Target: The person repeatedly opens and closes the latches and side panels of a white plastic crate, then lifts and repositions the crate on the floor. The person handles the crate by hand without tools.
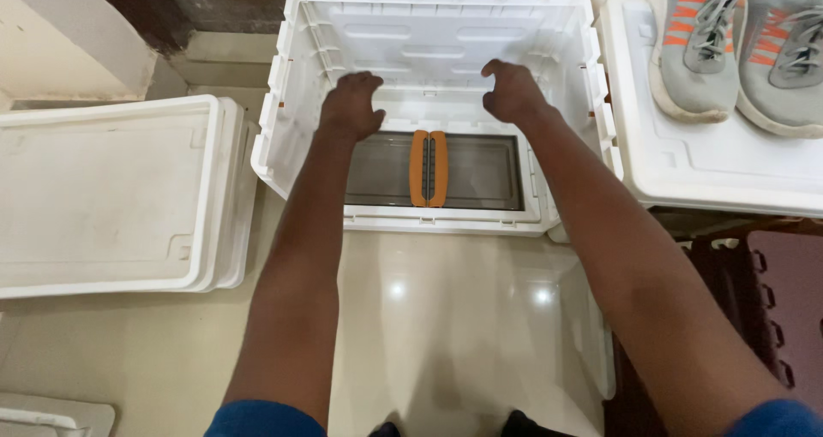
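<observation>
A glossy cream tiled floor is seen nearest, with light spots reflected on it. At 9 o'clock flat white lids are stacked on it; at 3 o'clock a dark crate stands. Farther out, at 12 o'clock, a white crate lies open, an orange latch on its clear panel. The left hand and right hand are reached inside, fingers curled loosely, gripping nothing visible. At 2 o'clock grey shoes rest on a white lid.
</observation>
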